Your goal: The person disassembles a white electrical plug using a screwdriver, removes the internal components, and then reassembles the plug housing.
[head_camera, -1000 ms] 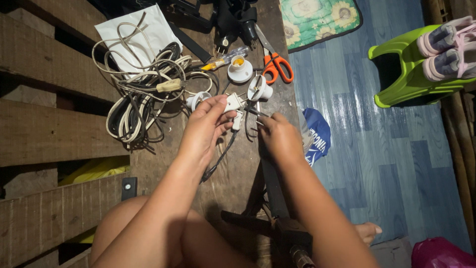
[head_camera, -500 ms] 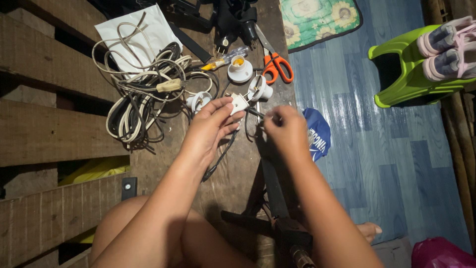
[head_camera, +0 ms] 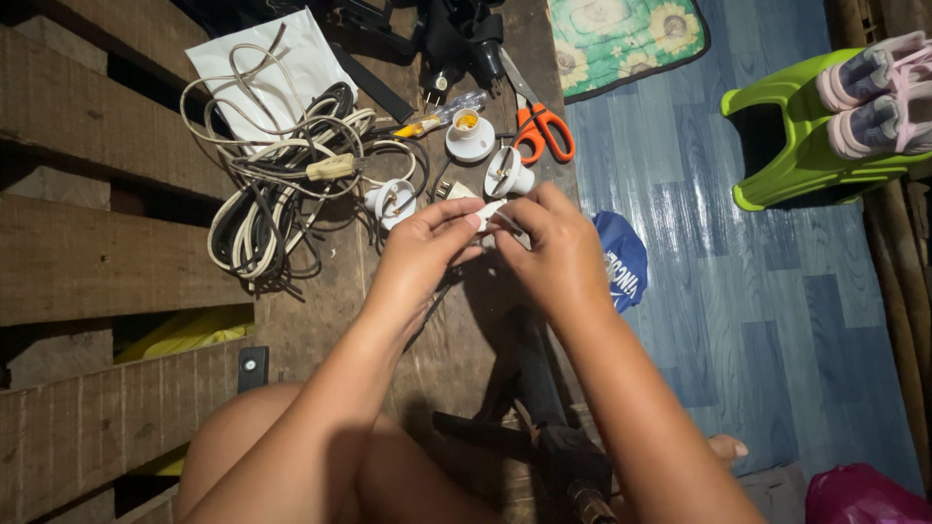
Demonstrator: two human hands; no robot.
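Pinched between left hand [head_camera: 427,243] and right hand [head_camera: 558,247]: small white plug [head_camera: 488,212]. Could slip, dropping among tangled cords [head_camera: 282,184].

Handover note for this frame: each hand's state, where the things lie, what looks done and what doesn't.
Left hand: fingers pinch a small white fitting.
Right hand: fingers shut on the same fitting from the other side, over the wooden table.
Nearby: three white lamp sockets, orange scissors, a screwdriver, a tangle of cords.
Done: cannot tell; the hands hide the fitting's state.
Left: the sockets and the tangled cords lie untouched.
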